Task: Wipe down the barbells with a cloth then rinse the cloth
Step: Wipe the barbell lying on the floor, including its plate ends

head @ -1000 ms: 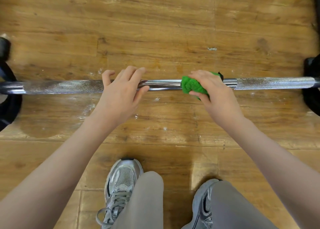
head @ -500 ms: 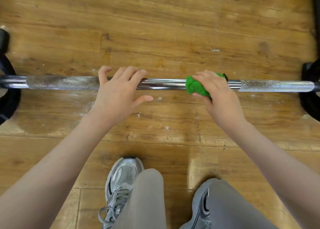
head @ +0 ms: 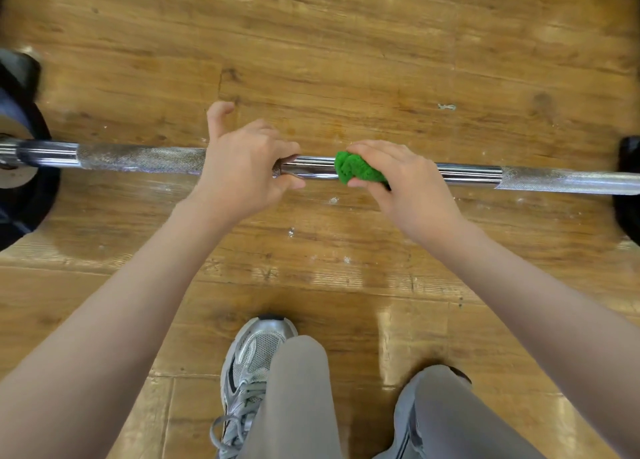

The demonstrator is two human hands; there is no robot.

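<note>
One barbell [head: 467, 174] lies across the wooden floor [head: 346, 42], its chrome shaft running from edge to edge of the view, with a dark weight plate [head: 20, 181] on its left end and the rim of another just showing at the right edge. Two hands work on it. The left hand [head: 242, 167] curls over the shaft at the inner end of the left knurled section, most fingers wrapped round the bar and one lifted clear; it seems placed there to stop the bar rolling on its plates. The right hand [head: 412, 181], just beside it on the smooth middle stretch, clamps one bunched green cloth [head: 356, 171] round the shaft, thumb below and fingers above, so the fabric hugs the steel on several sides and should clean more than the top. The wiping looks to be mid-way, with the right knurled section apparently to come and the rinse not yet begun. White specks dot the boards near the bar. Two grey trainers [head: 252, 365] and two trouser legs show below.
</note>
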